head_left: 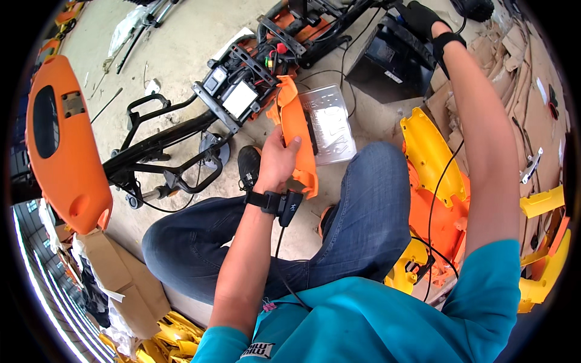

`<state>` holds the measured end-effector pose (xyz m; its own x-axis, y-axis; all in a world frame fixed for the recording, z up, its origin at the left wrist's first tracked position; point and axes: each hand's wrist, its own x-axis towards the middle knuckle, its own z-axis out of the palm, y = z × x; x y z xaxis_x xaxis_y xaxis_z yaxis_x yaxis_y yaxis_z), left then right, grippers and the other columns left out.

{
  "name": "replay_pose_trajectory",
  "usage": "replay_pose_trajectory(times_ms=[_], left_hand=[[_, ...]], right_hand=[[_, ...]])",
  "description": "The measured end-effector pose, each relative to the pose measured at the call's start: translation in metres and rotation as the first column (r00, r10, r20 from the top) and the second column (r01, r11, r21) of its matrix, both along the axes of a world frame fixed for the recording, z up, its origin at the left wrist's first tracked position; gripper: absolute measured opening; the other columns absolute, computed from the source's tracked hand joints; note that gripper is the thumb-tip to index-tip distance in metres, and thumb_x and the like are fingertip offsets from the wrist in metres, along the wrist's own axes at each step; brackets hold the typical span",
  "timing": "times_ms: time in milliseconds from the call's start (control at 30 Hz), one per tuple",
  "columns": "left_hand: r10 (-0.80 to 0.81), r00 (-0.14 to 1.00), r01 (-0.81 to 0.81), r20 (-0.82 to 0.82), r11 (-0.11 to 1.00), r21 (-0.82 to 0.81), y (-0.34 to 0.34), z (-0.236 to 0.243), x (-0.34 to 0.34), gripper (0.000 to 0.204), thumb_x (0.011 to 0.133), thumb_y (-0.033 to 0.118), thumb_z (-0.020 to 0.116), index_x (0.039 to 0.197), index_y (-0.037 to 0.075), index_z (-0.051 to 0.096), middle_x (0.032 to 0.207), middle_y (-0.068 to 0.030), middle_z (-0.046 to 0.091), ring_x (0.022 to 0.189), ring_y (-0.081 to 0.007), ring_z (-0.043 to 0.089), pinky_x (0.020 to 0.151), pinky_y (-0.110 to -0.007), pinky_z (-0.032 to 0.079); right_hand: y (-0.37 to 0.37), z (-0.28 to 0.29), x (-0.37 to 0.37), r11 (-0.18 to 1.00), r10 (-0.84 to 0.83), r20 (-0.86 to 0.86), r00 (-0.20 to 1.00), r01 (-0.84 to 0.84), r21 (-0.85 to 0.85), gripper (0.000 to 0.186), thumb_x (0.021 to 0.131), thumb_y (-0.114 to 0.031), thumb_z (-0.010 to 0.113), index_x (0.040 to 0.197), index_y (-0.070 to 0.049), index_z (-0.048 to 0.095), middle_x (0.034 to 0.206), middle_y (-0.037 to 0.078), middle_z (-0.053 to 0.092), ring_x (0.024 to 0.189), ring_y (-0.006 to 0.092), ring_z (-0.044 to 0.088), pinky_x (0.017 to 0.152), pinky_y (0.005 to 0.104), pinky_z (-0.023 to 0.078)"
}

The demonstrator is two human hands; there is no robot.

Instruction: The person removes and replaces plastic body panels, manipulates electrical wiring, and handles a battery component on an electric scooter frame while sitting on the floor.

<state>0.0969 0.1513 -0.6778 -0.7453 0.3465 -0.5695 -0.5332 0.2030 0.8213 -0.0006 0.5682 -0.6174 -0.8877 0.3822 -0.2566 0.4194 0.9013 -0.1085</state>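
My bare left hand (279,158) is closed around the edge of a long, curved orange plastic panel (296,124), its thumb lying on the face. The panel stands on end beside a black tubular vehicle frame (160,140), which carries wiring and boxed electronics (239,98). My right arm stretches far forward. My right hand (422,19), in a black glove, is at the top of a large black box (390,63); its fingers blend into the dark surfaces there, so their grip is unclear. A clear plastic tray (330,124) lies just right of the panel.
A large orange body shell (69,145) with a dark oval inset rises at the left. Yellow panels (433,154) and orange panels (439,215) lie by my right knee. Flattened cardboard (514,78) covers the floor at right. A loose black cable (439,193) hangs beside my right arm.
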Motion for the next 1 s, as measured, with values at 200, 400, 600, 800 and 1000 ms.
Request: replay_pose_trajectory(times_ms=[200, 400, 600, 800, 1000], left_hand=[[-0.509, 0.721, 0.229, -0.47, 0.815, -0.532, 0.002, 0.086, -0.023, 0.016, 0.084, 0.005, 0.056, 0.099, 0.001, 0.055, 0.082, -0.0222, 0.06, 0.08, -0.0384, 0.06, 0.068, -0.04, 0.046], [-0.75, 0.15, 0.128, -0.644, 0.66, -0.74, -0.009, 0.143, -0.062, 0.02, 0.071, -0.005, 0.049, 0.087, 0.005, 0.054, 0.081, -0.0121, 0.054, 0.08, -0.0336, 0.054, 0.073, -0.041, 0.042], [-0.789, 0.048, 0.009, -0.612, 0.613, -0.79, -0.013, 0.147, -0.081, 0.021, 0.069, -0.007, 0.049, 0.085, 0.006, 0.054, 0.078, -0.0095, 0.052, 0.079, -0.0294, 0.053, 0.078, -0.039, 0.041], [-0.855, -0.024, -0.062, -0.517, 0.518, -0.853, -0.011, 0.14, -0.081, 0.02, 0.07, -0.003, 0.052, 0.086, 0.008, 0.056, 0.078, -0.0066, 0.054, 0.08, -0.026, 0.054, 0.079, -0.039, 0.041], [-0.911, -0.059, -0.016, -0.408, 0.409, -0.912, -0.008, 0.14, -0.074, 0.015, 0.072, 0.002, 0.055, 0.084, 0.009, 0.057, 0.079, -0.005, 0.055, 0.08, -0.024, 0.054, 0.08, -0.038, 0.04]], right_hand=[[0.029, -0.017, 0.005, 0.948, -0.131, -0.295, 0.946, 0.207, 0.241, 0.06, 0.083, -0.059, 0.047, 0.122, -0.014, 0.056, 0.119, 0.022, 0.057, 0.112, 0.0379, 0.054, 0.097, 0.0468, 0.039], [-0.072, 0.028, 0.038, 0.929, -0.292, -0.709, 0.642, 0.015, -0.369, 0.033, 0.088, -0.037, 0.058, 0.086, -0.005, 0.063, 0.076, 0.013, 0.067, 0.075, 0.0284, 0.065, 0.068, 0.0377, 0.049], [-0.163, 0.002, 0.073, 0.561, -0.461, -0.454, 0.763, -0.146, -0.815, 0.027, 0.09, -0.029, 0.058, 0.091, -0.002, 0.062, 0.076, 0.01, 0.065, 0.068, 0.0164, 0.06, 0.064, 0.0315, 0.047], [-0.201, 0.021, 0.068, 0.88, -0.107, -0.684, 0.721, -0.251, -0.403, 0.023, 0.085, -0.023, 0.061, 0.1, -0.007, 0.063, 0.093, 0.013, 0.062, 0.09, 0.0313, 0.058, 0.082, 0.0386, 0.045], [-0.205, -0.013, 0.051, 0.743, -0.366, -0.526, 0.768, -0.099, -0.662, 0.049, 0.081, -0.033, 0.067, 0.116, -0.001, 0.054, 0.1, 0.017, 0.062, 0.096, 0.026, 0.058, 0.087, 0.0367, 0.044]])
